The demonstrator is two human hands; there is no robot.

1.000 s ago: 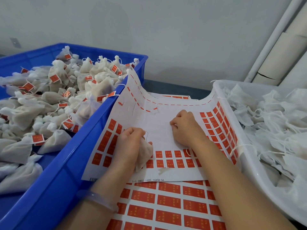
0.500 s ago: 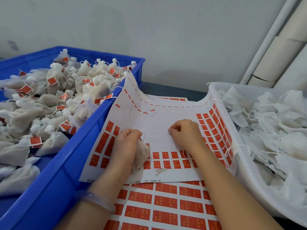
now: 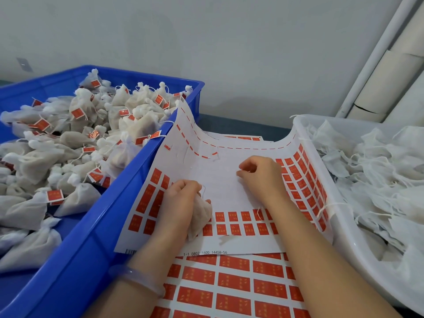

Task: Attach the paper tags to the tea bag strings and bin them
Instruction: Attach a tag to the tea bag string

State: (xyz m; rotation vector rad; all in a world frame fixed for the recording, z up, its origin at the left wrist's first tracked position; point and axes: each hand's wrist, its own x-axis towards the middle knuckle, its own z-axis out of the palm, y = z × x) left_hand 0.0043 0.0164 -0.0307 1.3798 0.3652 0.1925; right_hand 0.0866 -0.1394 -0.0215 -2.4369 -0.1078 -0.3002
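My left hand [image 3: 177, 203] grips a filled white tea bag [image 3: 200, 216] and rests on the upper sticker sheet [image 3: 220, 187], its thin string looping up by the knuckles. My right hand [image 3: 261, 175] lies on the same sheet's bare white middle, fingers curled and fingertips pinched together; what they pinch is too small to see. Rows of red paper tags [image 3: 231, 223] remain along the sheet's lower and right edges. The blue bin [image 3: 96, 237] at left holds several tagged tea bags [image 3: 75, 138].
A white tub [image 3: 344, 226] at right is full of untagged tea bags [image 3: 378, 180]. A second sheet of larger red tags [image 3: 229, 283] lies under my forearms. White pipes [image 3: 376, 56] lean against the grey wall behind.
My right hand has slid slightly up the sheet, away from the bottom row of tags. My left hand has kept its hold on the tea bag.
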